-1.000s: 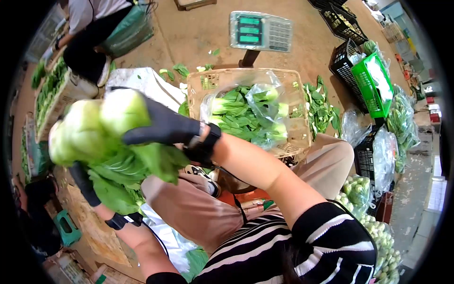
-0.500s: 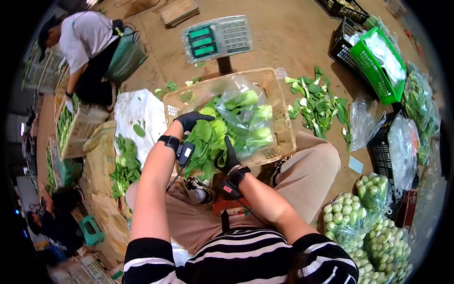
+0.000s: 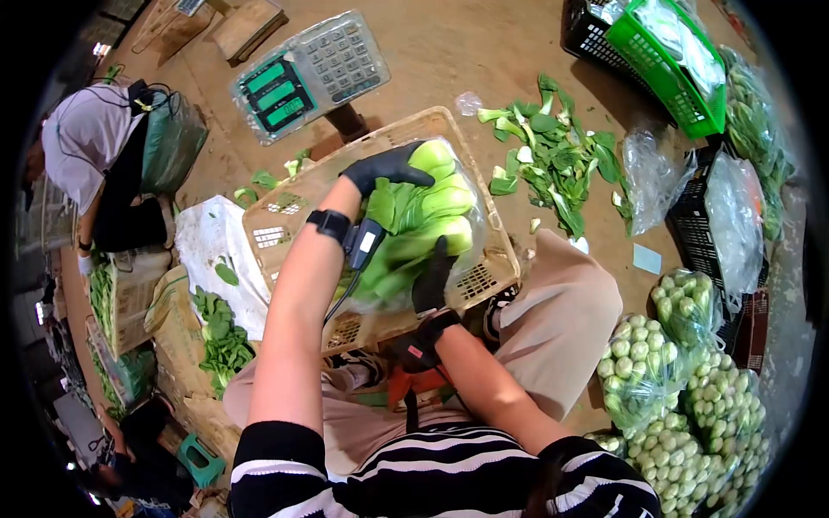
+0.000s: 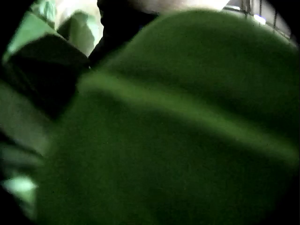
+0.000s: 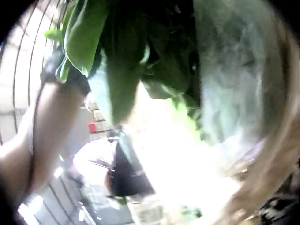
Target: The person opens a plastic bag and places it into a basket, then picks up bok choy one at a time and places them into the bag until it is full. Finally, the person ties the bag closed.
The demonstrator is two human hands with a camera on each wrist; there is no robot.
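Both hands wear black gloves and hold a bunch of bok choy (image 3: 442, 200) low in a tan plastic basket (image 3: 477, 283). The left hand (image 3: 389, 167) lies over the far side of the bunch, its fingers curled round the stalks. From the near side, the right hand (image 3: 432, 283) grips it with the thumb up against a pale base. White-green bases point right, leaves left. A clear plastic bag (image 5: 239, 89) shows beside hanging leaves in the right wrist view. A big blurred leaf (image 4: 173, 136) fills most of the left wrist view.
Behind the basket stands a scale (image 3: 311, 78). Loose bok choy leaves (image 3: 557, 151) lie on the floor to the right, with bagged greens (image 3: 639, 367) nearer and a green crate (image 3: 678, 65) farther back. A white sack (image 3: 220, 250) lies left; another person (image 3: 104, 164) bends beyond it.
The bok choy has gone from the person's left side, raised in both hands, over to the basket and down into it. The bunch has turned so its bases point right. The head view has shifted.
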